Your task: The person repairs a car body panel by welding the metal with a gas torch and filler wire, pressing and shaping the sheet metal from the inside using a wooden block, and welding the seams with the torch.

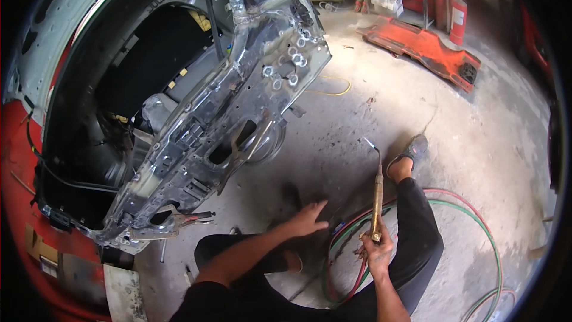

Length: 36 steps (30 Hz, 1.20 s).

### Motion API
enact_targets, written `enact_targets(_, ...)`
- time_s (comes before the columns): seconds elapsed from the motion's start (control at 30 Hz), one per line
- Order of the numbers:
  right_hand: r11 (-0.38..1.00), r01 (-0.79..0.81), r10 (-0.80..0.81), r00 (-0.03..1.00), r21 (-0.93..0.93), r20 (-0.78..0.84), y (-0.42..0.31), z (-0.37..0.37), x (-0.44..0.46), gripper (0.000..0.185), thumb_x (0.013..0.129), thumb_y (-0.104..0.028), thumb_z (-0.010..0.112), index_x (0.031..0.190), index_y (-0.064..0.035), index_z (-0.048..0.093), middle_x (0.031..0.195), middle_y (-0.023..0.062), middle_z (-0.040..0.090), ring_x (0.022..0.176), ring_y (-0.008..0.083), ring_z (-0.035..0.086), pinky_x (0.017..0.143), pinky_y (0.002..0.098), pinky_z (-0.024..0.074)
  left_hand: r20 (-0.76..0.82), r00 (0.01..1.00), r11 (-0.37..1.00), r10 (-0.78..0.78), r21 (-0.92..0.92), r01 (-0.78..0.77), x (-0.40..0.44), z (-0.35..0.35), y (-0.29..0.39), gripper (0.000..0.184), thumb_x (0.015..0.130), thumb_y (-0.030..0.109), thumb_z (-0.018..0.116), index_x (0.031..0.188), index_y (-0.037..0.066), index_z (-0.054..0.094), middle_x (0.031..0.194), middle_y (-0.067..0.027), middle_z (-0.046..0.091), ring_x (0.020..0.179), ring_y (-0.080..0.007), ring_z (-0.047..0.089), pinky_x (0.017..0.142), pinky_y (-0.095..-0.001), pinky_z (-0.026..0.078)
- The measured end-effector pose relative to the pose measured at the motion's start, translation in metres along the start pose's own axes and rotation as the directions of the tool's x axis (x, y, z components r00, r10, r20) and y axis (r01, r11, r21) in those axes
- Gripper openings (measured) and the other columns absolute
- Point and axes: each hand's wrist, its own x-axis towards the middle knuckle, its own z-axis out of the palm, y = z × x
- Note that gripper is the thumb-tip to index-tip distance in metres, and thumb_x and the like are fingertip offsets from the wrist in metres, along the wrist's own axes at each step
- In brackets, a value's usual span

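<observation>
My right hand (378,247) is wrapped round the lower end of a brass torch (378,203). The torch points away from me, and a small pale flame shows at its bent tip (375,146). My left hand (308,219) is held over the floor between my legs, its fingers apart and nothing in it. To the left stands a bare metal car body panel (185,131) with round weld marks. Locking pliers (193,217) are clamped on its lower edge, and another clamp (238,158) grips it higher up.
Red and green hoses (476,217) loop over the concrete floor (357,113) around my right leg. An orange creeper (417,48) lies at the upper right beside a fire extinguisher (458,21). A thin yellow cable (342,91) lies near the panel.
</observation>
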Motion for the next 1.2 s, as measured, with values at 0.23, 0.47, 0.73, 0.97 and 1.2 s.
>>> enact_targets(0.23,0.995,-0.07,0.069,0.997,0.069,0.017,0.0,0.007,0.003,0.068,0.093,0.004,0.062,0.156,0.0009,0.04,0.091,0.008,0.064,0.057,0.0127,0.062,0.045,0.0252,0.0501,-0.569,0.759,0.887,0.317,0.461,-0.024,0.081,-0.363,0.171,0.017,0.097,0.013,0.063,0.104,-0.002,0.068,0.095,-0.0174,0.07,0.09,-0.0356,0.068,0.079,-0.0421,0.052)
enact_targets(0.47,0.996,-0.079,0.078,0.996,0.028,0.041,0.009,0.005,0.012,0.069,0.091,0.005,0.062,0.156,0.0025,0.04,0.092,0.0092,0.064,0.058,0.0139,0.063,0.046,0.0264,0.052,-0.197,0.819,0.843,-0.539,-0.115,0.526,0.181,-0.504,0.02,0.034,0.107,0.026,0.052,0.114,-0.001,0.071,0.103,-0.0147,0.075,0.092,-0.0223,0.073,0.081,-0.0393,0.058)
enact_targets(0.73,0.987,-0.126,0.13,0.991,0.095,-0.037,0.011,-0.003,0.032,0.073,0.086,0.012,0.061,0.155,0.0031,0.04,0.094,0.0094,0.063,0.056,0.0137,0.062,0.047,0.0272,0.053,0.275,0.684,0.512,-0.675,-0.493,0.704,0.206,-0.493,-0.011,0.039,0.103,0.029,0.061,0.119,-0.005,0.069,0.103,-0.0169,0.075,0.089,-0.0212,0.075,0.078,-0.0428,0.064)
enact_targets(0.97,0.976,-0.199,0.204,0.977,0.084,-0.059,0.003,-0.001,0.044,0.072,0.086,0.012,0.056,0.156,0.0048,0.038,0.096,0.0108,0.063,0.055,0.0139,0.061,0.044,0.0258,0.053,0.229,0.658,0.474,-0.717,-0.531,0.702,0.202,-0.474,0.002,0.041,0.104,0.032,0.06,0.12,-0.005,0.068,0.104,-0.0159,0.075,0.088,-0.021,0.074,0.078,-0.0415,0.063)
enact_targets(1.2,0.975,-0.217,0.22,0.974,0.054,-0.051,0.004,-0.001,0.045,0.073,0.086,0.01,0.057,0.156,0.0053,0.037,0.095,0.0113,0.064,0.055,0.0144,0.062,0.043,0.0261,0.0531,0.212,0.667,0.476,-0.714,-0.552,0.685,0.204,-0.467,-0.003,0.044,0.104,0.035,0.059,0.121,-0.004,0.068,0.105,-0.015,0.075,0.087,-0.0207,0.073,0.078,-0.0402,0.062)
